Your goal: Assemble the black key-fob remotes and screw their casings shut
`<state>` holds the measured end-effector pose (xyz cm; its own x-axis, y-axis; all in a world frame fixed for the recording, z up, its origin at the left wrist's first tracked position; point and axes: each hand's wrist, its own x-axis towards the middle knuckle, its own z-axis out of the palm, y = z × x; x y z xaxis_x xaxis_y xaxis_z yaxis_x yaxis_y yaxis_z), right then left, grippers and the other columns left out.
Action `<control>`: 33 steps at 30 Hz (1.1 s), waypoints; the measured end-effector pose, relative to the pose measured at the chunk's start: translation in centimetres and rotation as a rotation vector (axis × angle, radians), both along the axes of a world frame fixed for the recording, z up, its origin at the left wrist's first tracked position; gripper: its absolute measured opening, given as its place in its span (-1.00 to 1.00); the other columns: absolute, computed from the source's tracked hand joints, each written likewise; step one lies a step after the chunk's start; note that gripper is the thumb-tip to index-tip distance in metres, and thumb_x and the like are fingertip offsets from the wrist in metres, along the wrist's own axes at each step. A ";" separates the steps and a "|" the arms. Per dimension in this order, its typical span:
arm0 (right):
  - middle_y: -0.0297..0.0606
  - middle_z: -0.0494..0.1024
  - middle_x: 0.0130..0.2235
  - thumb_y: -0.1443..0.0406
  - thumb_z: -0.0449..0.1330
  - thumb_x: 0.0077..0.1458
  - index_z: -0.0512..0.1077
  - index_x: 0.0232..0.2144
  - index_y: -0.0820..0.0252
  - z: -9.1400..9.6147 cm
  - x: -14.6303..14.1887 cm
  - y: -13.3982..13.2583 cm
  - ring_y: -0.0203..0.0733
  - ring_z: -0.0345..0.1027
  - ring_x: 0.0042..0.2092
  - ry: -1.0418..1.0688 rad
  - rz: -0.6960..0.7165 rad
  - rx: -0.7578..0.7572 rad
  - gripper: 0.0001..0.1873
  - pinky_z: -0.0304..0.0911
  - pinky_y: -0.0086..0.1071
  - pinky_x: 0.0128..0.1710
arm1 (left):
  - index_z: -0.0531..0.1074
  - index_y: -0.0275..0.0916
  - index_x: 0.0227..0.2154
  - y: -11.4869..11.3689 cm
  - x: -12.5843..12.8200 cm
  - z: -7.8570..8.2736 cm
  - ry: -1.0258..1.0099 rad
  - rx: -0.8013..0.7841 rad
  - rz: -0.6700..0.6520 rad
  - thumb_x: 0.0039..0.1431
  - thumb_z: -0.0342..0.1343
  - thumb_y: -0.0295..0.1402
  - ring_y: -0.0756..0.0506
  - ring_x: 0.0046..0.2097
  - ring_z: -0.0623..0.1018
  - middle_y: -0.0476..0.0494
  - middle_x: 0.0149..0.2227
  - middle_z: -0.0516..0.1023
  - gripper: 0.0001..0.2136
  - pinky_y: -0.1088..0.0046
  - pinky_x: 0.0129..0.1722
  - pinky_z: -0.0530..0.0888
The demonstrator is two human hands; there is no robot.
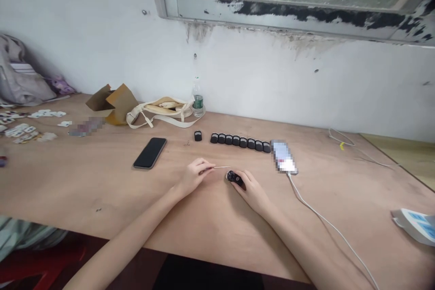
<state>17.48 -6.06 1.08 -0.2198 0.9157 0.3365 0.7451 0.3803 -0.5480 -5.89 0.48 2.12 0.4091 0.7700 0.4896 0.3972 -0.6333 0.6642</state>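
Observation:
My left hand [194, 176] rests on the wooden table [102, 190], its fingers pinched round a thin metal pin or tool [220, 167] that points right. My right hand [252, 189] lies just beside it, fingers closed on a small black device [234, 177] pressed to the tabletop. The pin's tip reaches almost to that device. Behind my hands runs a row of several similar small black pieces [240, 141], with one more black piece [198, 135] standing apart on the left.
A black phone [150, 152] lies face down left of my hands. A second phone [284, 157] lies at the right on a white cable [322, 219]. A beige bag [163, 109], a water bottle [197, 98] and brown cardboard [113, 102] stand near the wall. Small white items [23, 127] are scattered far left.

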 end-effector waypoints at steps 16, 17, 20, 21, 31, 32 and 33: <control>-0.22 0.44 -0.08 0.34 0.08 0.16 0.32 -0.06 0.02 1.3 -0.1 -0.6 -0.10 0.37 -0.04 0.023 0.043 -0.032 -0.72 0.36 -0.19 -0.09 | 0.57 -0.24 -0.44 1.1 3.2 5.5 -0.460 -0.291 0.010 -0.08 0.31 -0.16 -0.02 -0.30 0.52 -0.10 -0.31 0.47 -0.76 0.48 -0.32 0.49; -0.21 0.44 -0.08 0.34 0.08 0.16 0.32 -0.06 0.03 1.4 -0.2 -0.7 -0.11 0.36 -0.04 0.029 0.047 -0.031 -0.72 0.36 -0.19 -0.08 | 0.57 -0.24 -0.42 1.1 3.7 5.6 -0.452 -0.295 -0.028 -0.03 0.28 -0.15 -0.01 -0.32 0.51 -0.10 -0.32 0.46 -0.76 0.48 -0.33 0.49; -0.21 0.43 -0.07 0.33 0.07 0.18 0.33 -0.07 0.04 1.4 -0.2 -0.8 -0.11 0.35 -0.03 0.041 0.057 -0.028 -0.75 0.34 -0.18 -0.06 | 0.55 -0.25 -0.34 1.2 4.5 5.1 -0.495 -0.332 -0.038 -0.02 0.26 -0.15 -0.01 -0.37 0.51 -0.08 -0.36 0.47 -0.73 0.47 -0.37 0.51; -0.21 0.43 -0.06 0.33 0.06 0.19 0.33 -0.07 0.04 1.3 -0.2 -0.8 -0.12 0.34 -0.02 0.042 0.059 -0.028 -0.75 0.34 -0.18 -0.05 | 0.54 -0.25 -0.31 1.2 4.5 4.9 -0.521 -0.348 -0.009 -0.06 0.29 -0.15 -0.01 -0.38 0.52 -0.08 -0.37 0.49 -0.69 0.46 -0.39 0.52; -0.23 0.43 -0.09 0.29 0.07 0.19 0.32 -0.03 0.01 1.1 -0.3 -0.8 -0.14 0.36 -0.06 0.040 0.046 -0.022 -0.72 0.33 -0.24 -0.08 | 0.53 -0.32 -0.32 1.5 3.9 2.7 -0.660 -0.358 0.191 -0.14 0.34 -0.23 -0.10 -0.26 0.58 -0.18 -0.30 0.61 -0.68 0.33 -0.15 0.52; -0.23 0.43 -0.09 0.29 0.06 0.20 0.32 -0.03 0.01 1.1 -0.3 -0.8 -0.14 0.36 -0.06 0.037 0.047 -0.024 -0.73 0.33 -0.24 -0.07 | 0.54 -0.32 -0.29 1.6 3.9 2.6 -0.658 -0.372 0.181 -0.12 0.33 -0.23 -0.11 -0.23 0.59 -0.19 -0.27 0.61 -0.67 0.31 -0.11 0.52; -0.23 0.42 -0.08 0.29 0.06 0.20 0.33 -0.04 0.01 1.1 -0.3 -0.8 -0.14 0.35 -0.05 0.036 0.048 -0.026 -0.73 0.32 -0.24 -0.07 | 0.54 -0.32 -0.25 1.6 4.0 2.5 -0.648 -0.382 0.167 -0.09 0.31 -0.22 -0.12 -0.21 0.59 -0.20 -0.25 0.61 -0.66 0.30 -0.09 0.51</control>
